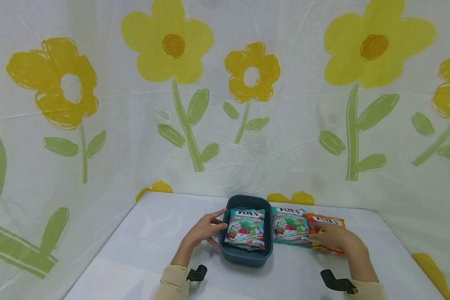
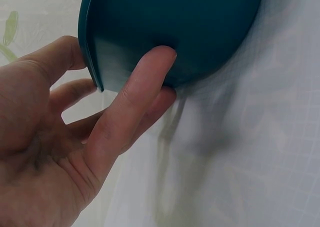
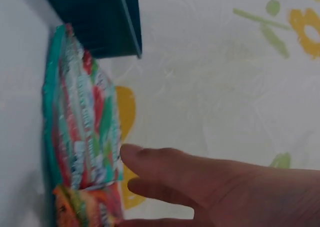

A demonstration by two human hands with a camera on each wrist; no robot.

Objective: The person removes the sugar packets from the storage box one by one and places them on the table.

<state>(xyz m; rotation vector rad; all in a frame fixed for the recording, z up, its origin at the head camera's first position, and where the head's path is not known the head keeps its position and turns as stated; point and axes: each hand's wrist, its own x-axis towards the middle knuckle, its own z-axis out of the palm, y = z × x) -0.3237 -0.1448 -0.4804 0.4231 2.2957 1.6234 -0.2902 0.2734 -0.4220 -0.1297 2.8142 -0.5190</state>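
Tub (image 1: 245,259) w/ mint pack (image 1: 246,229) inside could skid if L grip (image 1: 206,229), spread against its side, eases, & R grip (image 1: 333,238), parted over orange pack (image 1: 331,219), nil visibly pinched, may drag adj. teal bag (image 1: 290,225).

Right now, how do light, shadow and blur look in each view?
Head: brighter, the large lettering readable on the packet inside the bin; left wrist: dim, soft shadow on the table beside the bin; right wrist: dim, print blurred on the loose green packet and orange packet.
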